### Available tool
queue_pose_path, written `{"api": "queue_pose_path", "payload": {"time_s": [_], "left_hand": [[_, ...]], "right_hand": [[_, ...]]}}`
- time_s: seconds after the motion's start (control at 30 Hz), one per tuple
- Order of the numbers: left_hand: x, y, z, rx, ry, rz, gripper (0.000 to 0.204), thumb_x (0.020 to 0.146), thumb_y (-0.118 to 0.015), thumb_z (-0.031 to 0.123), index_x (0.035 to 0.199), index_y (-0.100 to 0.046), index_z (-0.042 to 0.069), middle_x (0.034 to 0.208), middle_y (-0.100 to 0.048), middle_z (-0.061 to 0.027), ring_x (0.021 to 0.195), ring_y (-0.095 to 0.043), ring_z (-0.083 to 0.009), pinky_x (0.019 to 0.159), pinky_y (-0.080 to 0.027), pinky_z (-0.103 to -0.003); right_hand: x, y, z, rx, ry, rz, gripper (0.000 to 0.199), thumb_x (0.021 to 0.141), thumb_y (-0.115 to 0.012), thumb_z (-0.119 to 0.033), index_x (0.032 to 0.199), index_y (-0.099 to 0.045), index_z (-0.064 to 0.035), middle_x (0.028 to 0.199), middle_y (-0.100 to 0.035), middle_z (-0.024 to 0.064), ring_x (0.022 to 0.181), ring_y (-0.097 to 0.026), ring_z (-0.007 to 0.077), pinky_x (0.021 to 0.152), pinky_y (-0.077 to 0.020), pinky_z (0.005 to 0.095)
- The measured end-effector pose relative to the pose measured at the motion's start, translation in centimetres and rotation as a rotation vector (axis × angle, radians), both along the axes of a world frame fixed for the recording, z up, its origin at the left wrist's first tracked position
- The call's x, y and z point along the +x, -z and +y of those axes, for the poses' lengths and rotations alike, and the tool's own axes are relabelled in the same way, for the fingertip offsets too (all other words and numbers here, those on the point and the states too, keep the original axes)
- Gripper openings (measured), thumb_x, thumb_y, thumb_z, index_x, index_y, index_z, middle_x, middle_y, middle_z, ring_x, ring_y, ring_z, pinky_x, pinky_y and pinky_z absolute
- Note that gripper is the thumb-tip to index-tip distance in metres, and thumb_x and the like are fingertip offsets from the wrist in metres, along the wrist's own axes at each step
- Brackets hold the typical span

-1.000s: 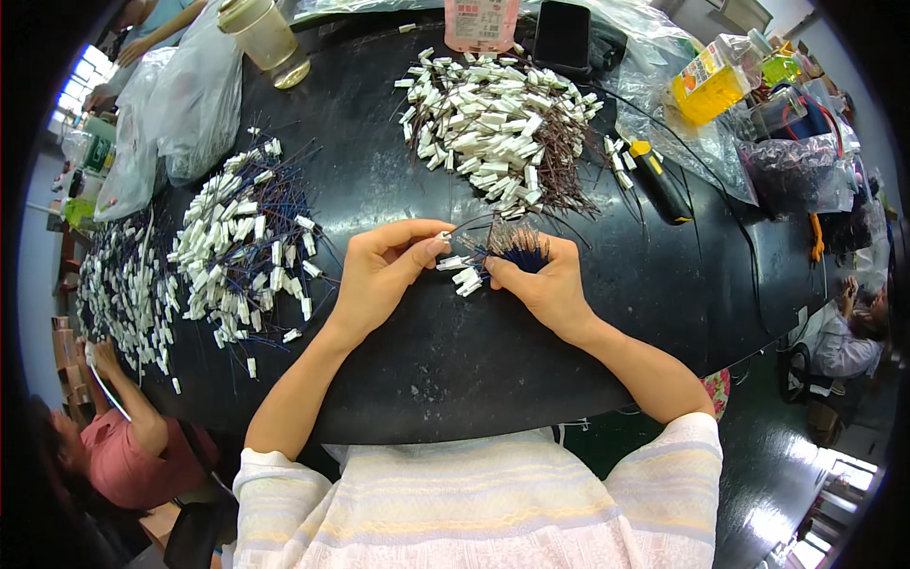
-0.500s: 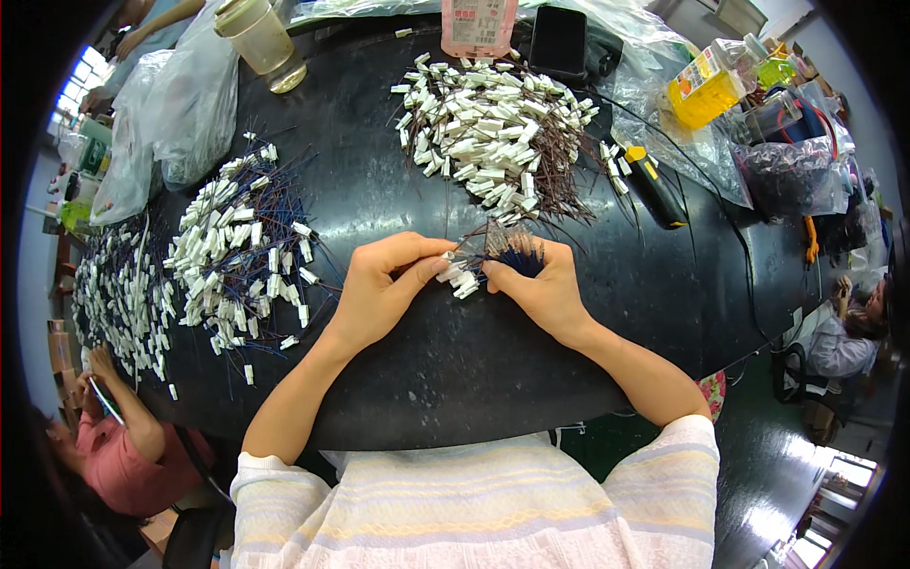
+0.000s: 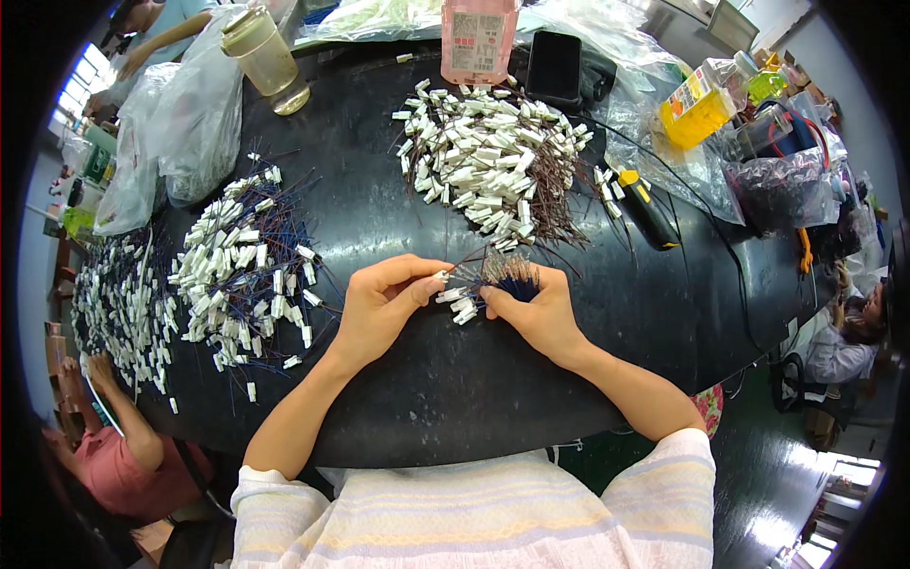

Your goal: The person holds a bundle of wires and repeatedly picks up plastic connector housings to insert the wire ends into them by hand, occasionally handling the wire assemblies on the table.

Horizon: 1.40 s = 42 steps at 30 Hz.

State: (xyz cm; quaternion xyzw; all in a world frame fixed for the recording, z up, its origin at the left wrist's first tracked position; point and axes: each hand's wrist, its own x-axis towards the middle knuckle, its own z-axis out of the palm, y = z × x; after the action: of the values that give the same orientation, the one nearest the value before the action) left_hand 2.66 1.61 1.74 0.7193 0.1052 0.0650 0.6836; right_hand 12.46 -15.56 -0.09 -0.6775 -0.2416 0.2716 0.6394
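Observation:
My left hand [image 3: 372,311] pinches a small white connector [image 3: 442,276] between thumb and forefinger. My right hand [image 3: 548,321] is closed around a bundle of dark blue wires [image 3: 517,283] whose bare metal tips fan out above the fingers. Several white connectors [image 3: 461,307] hang beside my right thumb, between the two hands. A brown wire runs from the hands toward the big heap of white connectors with brown wires [image 3: 483,161] just beyond. Left of my left hand lies another heap of white connectors with blue and brown wires [image 3: 227,270].
More connectors [image 3: 118,299] cover the black table [image 3: 408,398] at far left, near a co-worker in pink [image 3: 123,465]. Behind stand a jar [image 3: 265,62], a pink bottle [image 3: 477,43] and a phone [image 3: 555,68]. A yellow-black cutter [image 3: 649,211] and cable lie right.
The whole scene sits slightly lower in the picture. My left fingertips now show a white connector a little apart from the cluster by my right thumb. My right hand keeps the wire bundle.

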Motion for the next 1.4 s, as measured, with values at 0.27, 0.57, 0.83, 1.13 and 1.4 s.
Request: {"api": "queue_pose_path", "payload": {"time_s": [0.27,0.57,0.83,1.13,1.4], "left_hand": [[-0.3,0.9,-0.4,0.015,-0.036,-0.051,0.017,0.08,-0.061,0.0,0.096,-0.061,-0.006,0.083,-0.063,-0.0063,0.075,-0.058,-0.0074,0.067,-0.046,-0.019],[-0.1,1.0,-0.8,0.049,0.006,-0.017,0.01,0.079,-0.063,0.001,0.086,-0.062,-0.005,0.077,-0.064,-0.0062,0.071,-0.058,-0.0072,0.064,-0.047,-0.02],[-0.1,1.1,-1.0,0.095,0.035,0.013,0.01,0.078,-0.064,0.002,0.085,-0.063,-0.004,0.074,-0.064,-0.0051,0.067,-0.057,-0.006,0.058,-0.045,-0.019],[0.5,1.5,-0.6,0.193,0.106,-0.065,0.009,0.077,-0.063,0.001,0.083,-0.063,-0.005,0.071,-0.063,-0.006,0.064,-0.055,-0.0054,0.056,-0.043,-0.019],[0.0,1.1,-1.0,0.112,0.05,-0.03,0.012,0.079,-0.062,0.004,0.086,-0.063,-0.005,0.071,-0.062,-0.0036,0.061,-0.051,-0.0052,0.055,-0.041,-0.02]], "right_hand": [[0.0,0.3,-0.1,-0.043,0.004,-0.084,0.009,0.074,-0.063,-0.006,0.077,-0.061,0.0019,0.061,-0.059,0.0002,0.057,-0.051,0.0031,0.052,-0.0407,0.0214],[0.5,-0.8,-0.2,-0.002,-0.019,0.122,0.009,0.077,-0.063,-0.007,0.078,-0.06,0.0011,0.066,-0.059,0.0006,0.06,-0.052,0.0041,0.053,-0.0403,0.0199],[0.7,0.4,-0.6,0.052,-0.139,0.03,0.009,0.079,-0.064,-0.009,0.077,-0.06,-0.0005,0.065,-0.059,0.0003,0.06,-0.051,0.0046,0.055,-0.0405,0.0195],[0.1,0.2,-0.5,0.049,-0.193,-0.076,0.008,0.079,-0.063,-0.006,0.078,-0.06,0.0009,0.065,-0.058,0.0015,0.061,-0.052,0.0059,0.056,-0.0417,0.0209],[0.1,0.1,-0.6,0.117,-0.09,0.013,0.01,0.076,-0.065,-0.005,0.082,-0.061,0.0017,0.072,-0.06,-0.0002,0.067,-0.052,0.0042,0.06,-0.0425,0.0199]]}}
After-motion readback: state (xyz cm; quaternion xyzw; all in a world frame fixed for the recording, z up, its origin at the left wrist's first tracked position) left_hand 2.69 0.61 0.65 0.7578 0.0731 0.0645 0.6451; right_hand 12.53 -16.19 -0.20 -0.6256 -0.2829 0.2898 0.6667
